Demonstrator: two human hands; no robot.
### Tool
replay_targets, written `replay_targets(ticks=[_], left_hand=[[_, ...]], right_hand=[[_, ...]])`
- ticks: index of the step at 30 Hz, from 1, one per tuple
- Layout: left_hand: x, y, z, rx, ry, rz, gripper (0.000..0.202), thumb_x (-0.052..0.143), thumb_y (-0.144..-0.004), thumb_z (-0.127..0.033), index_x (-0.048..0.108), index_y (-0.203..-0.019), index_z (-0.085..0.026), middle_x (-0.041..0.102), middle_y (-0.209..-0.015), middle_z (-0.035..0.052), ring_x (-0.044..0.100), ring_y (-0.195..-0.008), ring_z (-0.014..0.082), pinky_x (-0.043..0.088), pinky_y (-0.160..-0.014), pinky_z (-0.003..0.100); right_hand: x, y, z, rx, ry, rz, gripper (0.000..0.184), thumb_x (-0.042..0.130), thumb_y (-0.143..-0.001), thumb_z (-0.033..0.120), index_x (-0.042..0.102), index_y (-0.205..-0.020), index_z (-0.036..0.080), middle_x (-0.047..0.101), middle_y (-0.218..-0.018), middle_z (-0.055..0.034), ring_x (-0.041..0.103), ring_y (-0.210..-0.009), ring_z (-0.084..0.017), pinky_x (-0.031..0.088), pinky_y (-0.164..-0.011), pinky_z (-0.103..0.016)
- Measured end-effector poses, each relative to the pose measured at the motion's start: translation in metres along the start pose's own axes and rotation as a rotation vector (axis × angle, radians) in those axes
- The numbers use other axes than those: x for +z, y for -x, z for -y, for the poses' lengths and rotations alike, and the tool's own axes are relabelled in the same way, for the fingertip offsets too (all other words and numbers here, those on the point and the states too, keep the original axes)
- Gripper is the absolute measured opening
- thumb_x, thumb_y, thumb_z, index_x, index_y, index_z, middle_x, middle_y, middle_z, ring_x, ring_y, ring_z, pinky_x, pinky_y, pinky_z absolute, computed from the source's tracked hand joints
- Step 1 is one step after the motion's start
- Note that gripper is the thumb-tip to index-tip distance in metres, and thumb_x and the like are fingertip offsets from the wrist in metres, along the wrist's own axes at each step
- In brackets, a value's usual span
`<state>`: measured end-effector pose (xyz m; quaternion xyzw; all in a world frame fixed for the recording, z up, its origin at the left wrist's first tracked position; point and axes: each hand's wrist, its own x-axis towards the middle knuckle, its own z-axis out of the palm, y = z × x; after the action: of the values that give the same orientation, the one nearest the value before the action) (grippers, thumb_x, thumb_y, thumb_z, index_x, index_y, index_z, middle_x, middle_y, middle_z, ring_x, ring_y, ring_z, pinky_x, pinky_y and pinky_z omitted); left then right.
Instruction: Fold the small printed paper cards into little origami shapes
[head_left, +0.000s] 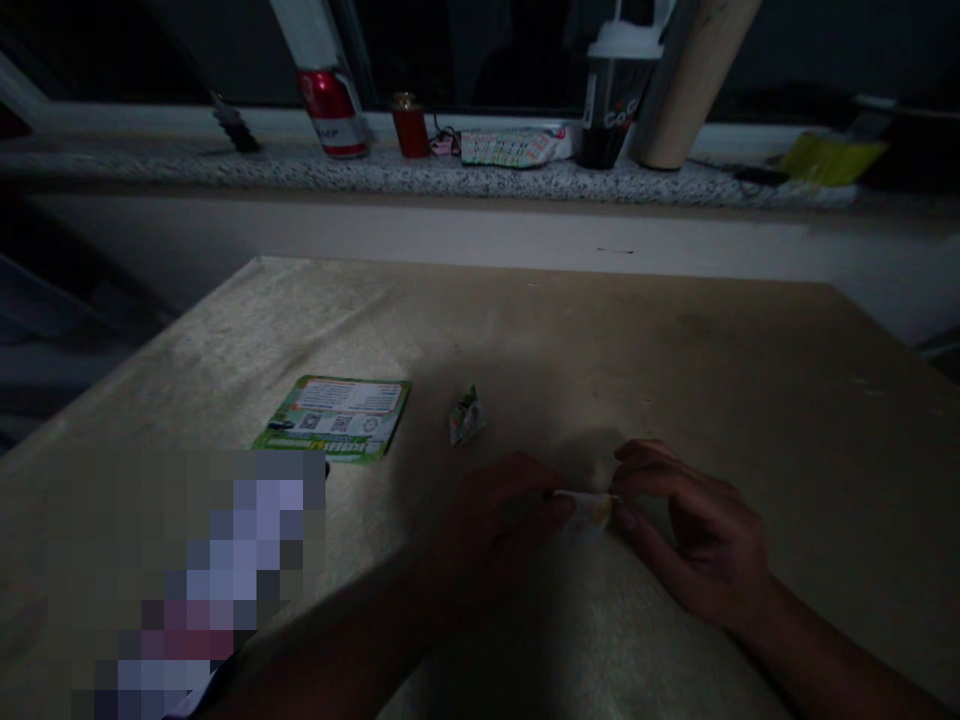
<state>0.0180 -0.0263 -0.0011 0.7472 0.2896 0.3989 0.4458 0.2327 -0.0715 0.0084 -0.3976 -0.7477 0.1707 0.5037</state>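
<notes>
Both my hands rest on a pale wooden table (675,360) in dim light. My left hand (502,510) and my right hand (690,540) pinch the two ends of a small folded piece of paper (589,508) between their fingertips, low on the table. A small folded paper shape (465,415) with green print lies a little beyond my left hand. Further left lies a flat green and white printed card (337,417).
A blurred-out patch (202,580) covers the table's near left. Behind the table runs a speckled stone ledge (450,175) with a red can (334,115), a small red bottle (410,125), a printed packet (514,147), a dark cup (611,100), a cardboard tube (686,90) and a yellow item (829,157).
</notes>
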Motion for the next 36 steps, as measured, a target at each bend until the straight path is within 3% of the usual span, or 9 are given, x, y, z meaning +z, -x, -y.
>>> replay_targets(ticks=[3, 8, 13, 25, 31, 36], left_hand=[[0.0002, -0.0012, 0.0005, -0.014, 0.127, 0.013, 0.02, 0.062, -0.096, -0.033, 0.072, -0.09, -0.017, 0.07, -0.08, 0.0036, 0.065, -0.073, 0.0144, 0.051, -0.066, 0.026], [0.0018, -0.0025, -0.0006, -0.169, 0.381, 0.03, 0.02, 0.07, -0.09, -0.035, 0.074, -0.086, -0.016, 0.068, -0.076, 0.0034, 0.063, -0.07, 0.014, 0.049, -0.064, 0.025], [0.0015, -0.0017, 0.0004, -0.271, 0.476, 0.063, 0.018, 0.07, -0.09, -0.032, 0.073, -0.084, -0.015, 0.066, -0.078, 0.0022, 0.06, -0.07, 0.0122, 0.046, -0.064, 0.022], [0.0019, -0.0018, -0.0074, -0.191, 0.007, -0.063, 0.007, 0.068, -0.084, -0.023, 0.07, -0.083, -0.017, 0.067, -0.071, -0.0008, 0.06, -0.066, 0.012, 0.048, -0.064, 0.022], [0.0023, -0.001, -0.0069, -0.082, -0.04, -0.065, 0.006, 0.067, -0.084, -0.019, 0.07, -0.08, -0.017, 0.069, -0.071, -0.0008, 0.063, -0.065, 0.0108, 0.048, -0.063, 0.02], [0.0019, -0.0008, -0.0064, -0.163, 0.009, -0.052, 0.005, 0.067, -0.083, -0.02, 0.071, -0.08, -0.018, 0.069, -0.07, -0.0012, 0.063, -0.064, 0.0116, 0.049, -0.06, 0.02]], right_hand=[[-0.0005, -0.001, 0.0005, -0.005, -0.037, 0.016, 0.028, 0.062, -0.083, -0.002, 0.067, -0.102, 0.018, 0.068, -0.083, -0.0041, 0.065, -0.084, -0.021, 0.054, -0.086, -0.046], [-0.0015, -0.0011, -0.0002, -0.008, -0.088, 0.033, 0.026, 0.062, -0.083, -0.002, 0.068, -0.099, 0.017, 0.067, -0.083, -0.0039, 0.064, -0.08, -0.02, 0.055, -0.085, -0.046], [-0.0011, 0.0008, -0.0005, 0.034, -0.089, 0.034, 0.025, 0.064, -0.084, 0.0, 0.068, -0.101, 0.018, 0.069, -0.084, -0.0049, 0.066, -0.087, -0.021, 0.054, -0.083, -0.042], [0.002, 0.0003, -0.0019, 0.054, -0.013, -0.011, 0.022, 0.065, -0.084, 0.002, 0.067, -0.097, 0.02, 0.069, -0.077, -0.0018, 0.066, -0.075, -0.019, 0.053, -0.079, -0.041], [0.0024, -0.001, -0.0014, 0.013, 0.059, -0.017, 0.022, 0.067, -0.084, 0.001, 0.065, -0.09, 0.022, 0.069, -0.074, 0.0002, 0.068, -0.075, -0.018, 0.053, -0.078, -0.039], [0.0021, -0.0018, -0.0006, 0.023, 0.061, -0.015, 0.021, 0.067, -0.084, 0.002, 0.066, -0.091, 0.021, 0.07, -0.073, 0.0006, 0.067, -0.071, -0.017, 0.053, -0.076, -0.039]])
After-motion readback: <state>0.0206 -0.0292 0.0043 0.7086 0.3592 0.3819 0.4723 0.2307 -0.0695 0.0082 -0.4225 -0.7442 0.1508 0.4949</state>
